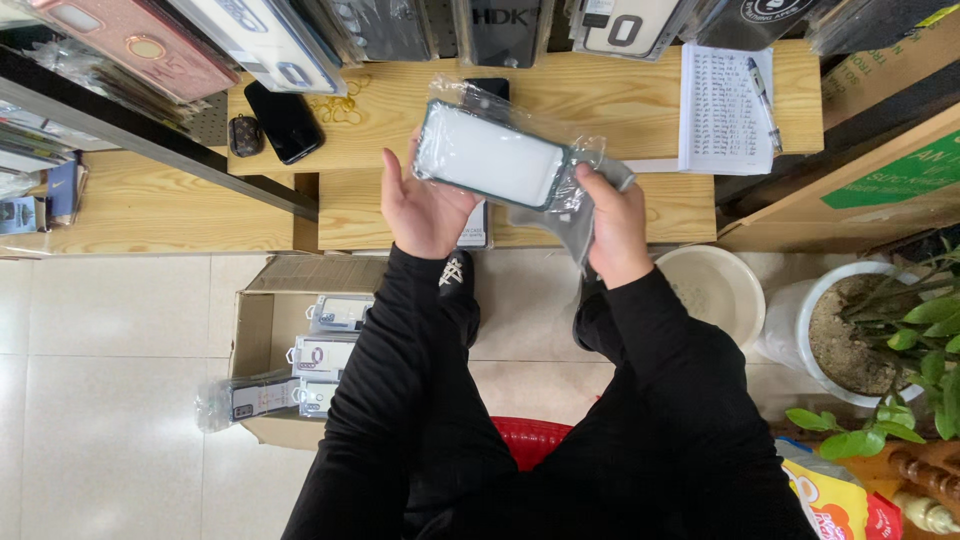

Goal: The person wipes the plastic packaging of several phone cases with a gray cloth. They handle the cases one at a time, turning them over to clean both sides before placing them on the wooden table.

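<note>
- Hands are seen held up over the near edge of a wooden shelf (640, 205), with both arms in black sleeves.
- The left hand (425, 205) is held open, palm up and fingers loosely spread; the left end of a phone case (490, 155) is supported against its fingers and thumb, without being clenched.
- The right hand (615, 225) is closed in a pinch on the right end of the same case, the thumb lying on top; a grey strip of packaging is also gripped and hangs down beneath this hand.
- The phone case, dark-rimmed with a white face, is held tilted between both hands, above the shelf and clear of it; it is enclosed in a crinkled clear plastic bag (590, 150).
- On the shelf, to the far left of the hands, a black phone (285, 120) is laid flat, with a small brown key pouch (244, 135) just beside it.
- At far right on the shelf, a written notepad (722, 110) is noted, with a pen (765, 100) lying on it.
- Packaged cases are hung in a row along the far edge.
- On the floor at near left, an open cardboard box (255, 330) holding packaged cases is recorded.
- At right, a pale empty bowl (712, 290) and a white pot with a green plant (850, 340) are stood close together.
</note>
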